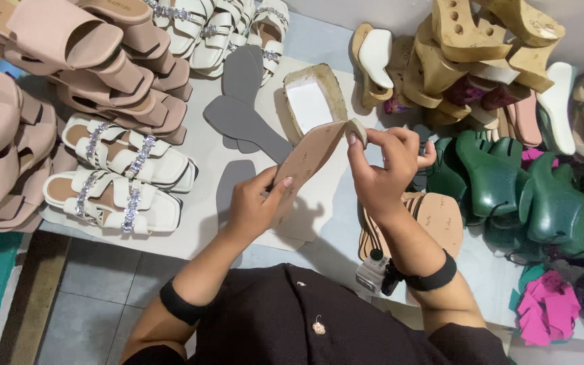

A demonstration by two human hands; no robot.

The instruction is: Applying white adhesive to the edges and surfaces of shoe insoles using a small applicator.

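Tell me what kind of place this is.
Likely a small shoe-making workshop. Both hands hold a tan insole; finished white sandals, grey sole cut-outs and green shoe lasts lie around it.

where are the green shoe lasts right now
In the head view, the green shoe lasts sit right of the right hand, below the wooden heels.

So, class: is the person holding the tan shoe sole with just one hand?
No: both the left hand and the right hand grip the tan sole.
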